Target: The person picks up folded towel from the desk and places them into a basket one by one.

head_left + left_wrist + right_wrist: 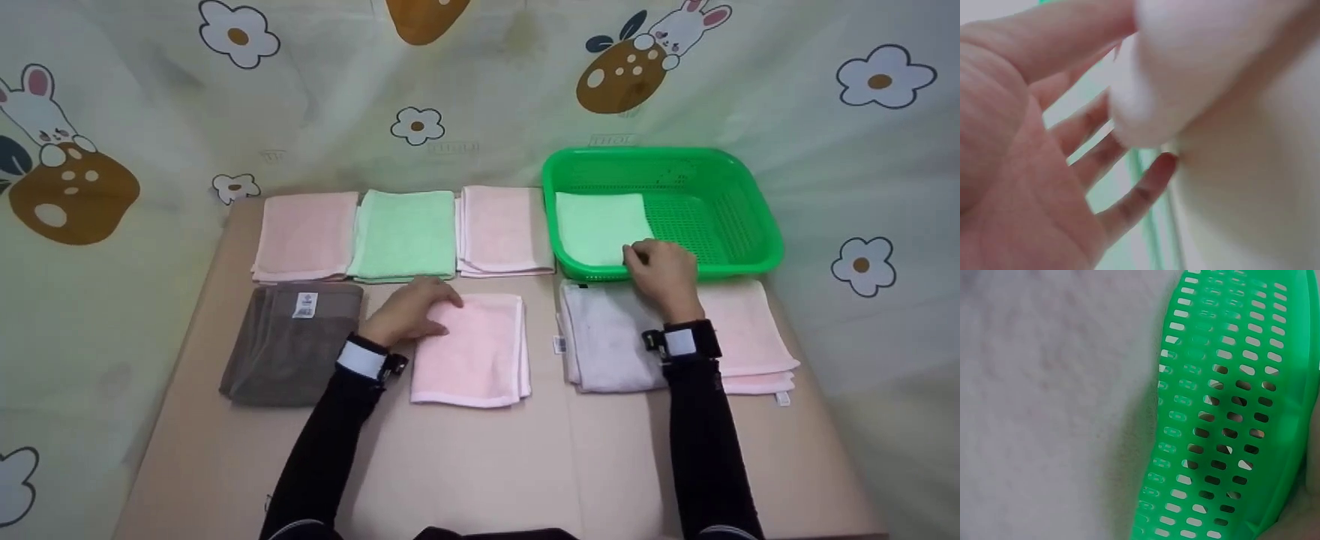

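Observation:
My left hand is at the left edge of a folded pink towel, fingers loosely spread and touching its upper left part. In the left wrist view, the blurred towel edge covers some of the fingers. Over the front rim of a green plastic basket, my right hand has its fingers curled at the corner of a light green folded towel, pinching it. That towel lies flat in the basket's left part. The right wrist view shows mainly the basket's perforated wall.
Along the back lie a pink towel, a green towel and another pink towel. A dark grey-brown towel is at front left. Below the basket are a pale grey towel and a pink towel, under the right forearm.

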A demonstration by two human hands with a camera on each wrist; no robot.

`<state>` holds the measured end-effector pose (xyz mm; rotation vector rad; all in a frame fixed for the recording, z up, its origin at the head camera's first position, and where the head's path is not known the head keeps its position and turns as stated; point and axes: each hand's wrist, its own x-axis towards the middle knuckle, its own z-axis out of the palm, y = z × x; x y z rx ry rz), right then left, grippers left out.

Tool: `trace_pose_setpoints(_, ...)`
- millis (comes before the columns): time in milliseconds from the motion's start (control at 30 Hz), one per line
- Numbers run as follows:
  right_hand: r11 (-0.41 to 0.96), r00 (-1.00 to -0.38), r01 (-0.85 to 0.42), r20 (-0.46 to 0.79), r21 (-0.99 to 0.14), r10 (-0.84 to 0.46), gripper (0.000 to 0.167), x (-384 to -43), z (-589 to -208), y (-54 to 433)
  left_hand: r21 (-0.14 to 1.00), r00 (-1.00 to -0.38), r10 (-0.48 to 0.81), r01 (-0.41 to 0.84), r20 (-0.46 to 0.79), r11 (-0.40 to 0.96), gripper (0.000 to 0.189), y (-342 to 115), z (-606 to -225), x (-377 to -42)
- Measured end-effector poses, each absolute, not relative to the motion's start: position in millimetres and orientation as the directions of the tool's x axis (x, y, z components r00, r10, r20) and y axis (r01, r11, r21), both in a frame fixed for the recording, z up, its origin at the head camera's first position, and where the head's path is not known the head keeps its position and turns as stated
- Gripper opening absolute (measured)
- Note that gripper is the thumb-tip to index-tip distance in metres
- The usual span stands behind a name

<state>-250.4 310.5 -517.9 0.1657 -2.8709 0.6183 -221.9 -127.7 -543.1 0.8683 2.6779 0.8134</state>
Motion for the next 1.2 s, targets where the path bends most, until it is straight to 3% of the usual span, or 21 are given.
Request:
trace_pose_setpoints(133, 0.905, -0.975, -0.149, 0.213, -0.4, -0.066, 0.04, -250.0, -517.2, 310.6, 0.629, -0.815, 0.579, 0.464, 0.028, 0.624, 0.04, -100.8, -552.2, -215.7)
trace_pose_setpoints(367, 0.906, -0.976, -0.147, 0.208, -0.397, -0.067, 0.04, -249.5, -516.3, 311.1, 0.644, -0.823, 0.563, 0.472, 0.078, 0.602, 0.04, -85.7, -557.9, -211.9)
trace_pose_setpoints(467, 0.904, -0.975, -0.15, 0.212, -0.399, -0.068, 0.039, -248.7, -514.4, 308.7, 0.651, -0.863, 0.5, 0.419, 0.07, 0.633, 0.043, -86.1, -557.3, -211.7)
trace_pose_setpoints(567, 0.91, -0.96, -0.172, 0.269, -0.376, -0.071, 0.032, -245.3, -509.6, 301.9, 0.667, -0.917, 0.396, 0.321, 0.043, 0.672, 0.061, -85.7, -555.1, -211.1)
trace_pose_setpoints(700, 0.902, -0.911, -0.253, 0.4, -0.35, -0.101, 0.014, -237.7, -498.7, 281.5, 0.681, -0.958, 0.285, 0.189, -0.03, 0.708, 0.083, -84.8, -551.3, -209.8)
trace_pose_setpoints(833, 0.833, -0.859, -0.416, 0.459, -0.366, -0.227, 0.023, -227.3, -491.6, 246.6, 0.678, -0.964, 0.25, 0.124, -0.091, 0.725, 0.08, -86.5, -549.5, -208.5)
trace_pose_setpoints(1000, 0.722, -0.832, -0.554, 0.313, -0.414, -0.458, 0.033, -213.8, -497.3, 203.8, 0.68, -0.957, 0.259, 0.106, -0.128, 0.725, 0.073, -87.0, -549.6, -208.6)
trace_pose_setpoints(1100, 0.719, -0.833, -0.543, 0.168, -0.433, -0.528, 0.043, -208.3, -504.0, 188.6, 0.691, -0.953, 0.27, 0.104, -0.137, 0.716, 0.082, -86.3, -549.3, -208.9)
trace_pose_setpoints(1200, 0.763, -0.855, -0.476, 0.027, -0.437, -0.519, 0.058, -205.2, -511.1, 182.0, 0.685, -0.952, 0.272, 0.105, -0.14, 0.721, 0.084, -86.4, -548.6, -208.7)
